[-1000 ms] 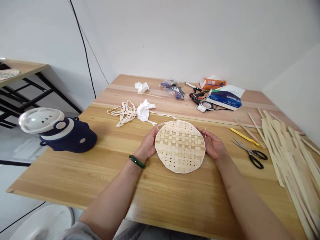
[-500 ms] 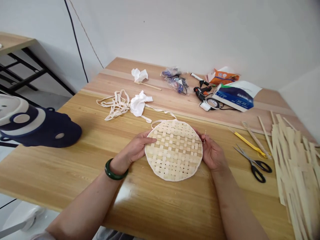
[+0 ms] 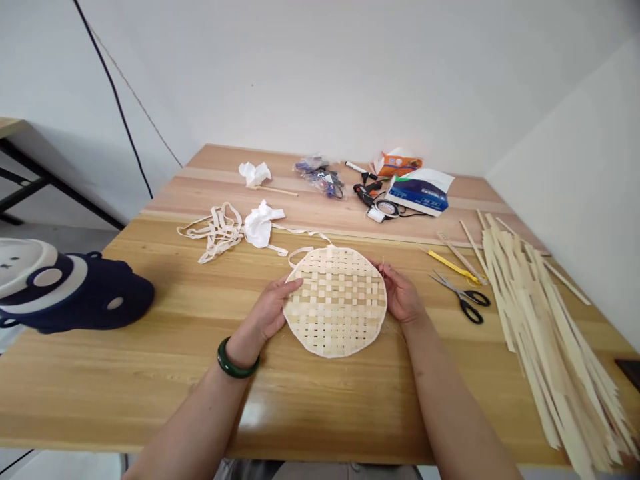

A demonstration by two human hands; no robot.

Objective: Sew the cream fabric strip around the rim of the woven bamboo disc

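A round woven bamboo panel (image 3: 336,303), its rim bound in pale cloth tape, is held tilted just over the table. My left hand (image 3: 273,307) is closed on its left edge, thumb on the front face and fingers behind. At the right edge is my right hand (image 3: 401,293), its fingers pinched around a thin, needle-like needle (image 3: 383,265); some fingertips are hidden behind the panel. From the panel's top, a strip of cloth tape (image 3: 303,231) runs back to a loose tangle of tape (image 3: 220,230).
Scissors (image 3: 463,297), a yellow-handled tool (image 3: 453,265) and many bamboo strips (image 3: 540,320) lie to the right. Crumpled white tissue (image 3: 260,223), a glue gun (image 3: 367,192), a tape roll (image 3: 386,209) and a blue tissue pack (image 3: 420,192) are farther back. A navy plush-like object (image 3: 110,290) lies left.
The camera view has shifted, so the table's contents appear farther left and more of its right side shows. Both hands keep their hold, and the panel's tilt differs slightly.
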